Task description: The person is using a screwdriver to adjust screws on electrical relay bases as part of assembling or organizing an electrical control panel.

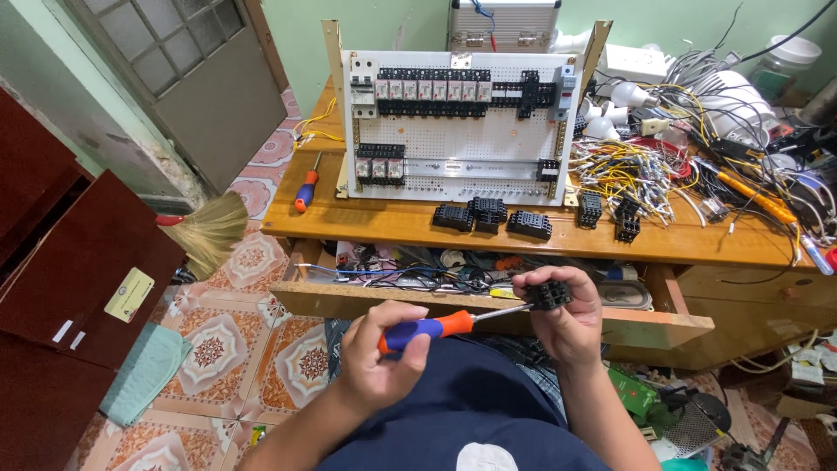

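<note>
We hold a black relay socket (548,295) in our right hand (568,321), near our lap in front of the open drawer (488,301), fingers clamped round its sides. Our left hand (381,362) is wrapped shut on the orange-and-blue handle of a screwdriver (440,326), whose shaft runs right to meet the socket. To do this well, we judge, the tip should sit square in the screw head, the shaft in line with the screw, and the right hand should brace the socket so it does not twist; we cannot tell from here which terminal the tip is in.

The drawer, pulled out under the wooden table (366,222), holds a tangle of wires and small parts, too jumbled to name one by one. On the table top, loose black sockets (488,215) lie just in front of the white mounting panel (462,131), which carries rows of relays. A second screwdriver (305,187) lies to the panel's left, and a heap of wires (645,170) spreads on the right.
</note>
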